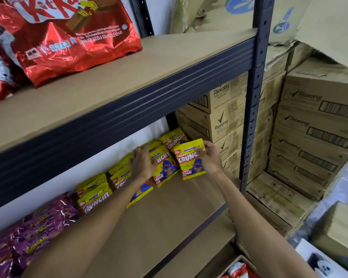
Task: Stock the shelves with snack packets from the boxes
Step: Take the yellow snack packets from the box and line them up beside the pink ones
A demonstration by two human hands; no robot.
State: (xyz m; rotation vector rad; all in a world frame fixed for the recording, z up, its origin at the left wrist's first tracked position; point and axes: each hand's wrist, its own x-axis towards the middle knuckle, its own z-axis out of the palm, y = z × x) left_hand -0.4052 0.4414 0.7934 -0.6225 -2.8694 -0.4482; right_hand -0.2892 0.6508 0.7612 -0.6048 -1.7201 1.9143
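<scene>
Several yellow Monster Crunchy snack packets [165, 167] lean in a row against the white wall at the back of the middle shelf [169, 209]. My right hand [210, 158] grips one yellow packet [190, 161] by its right edge, upright at the right end of the row. My left hand [143, 162] rests flat with straight fingers on the packets beside it. An open box [239, 267] with red packets shows at the bottom edge.
Purple snack bags [32, 227] fill the shelf's left part. Red KitKat bags [68, 37] stand on the upper shelf [129, 77]. A dark metal upright [255, 97] bounds the shelf on the right; stacked Rexona cartons [313, 127] stand beyond it.
</scene>
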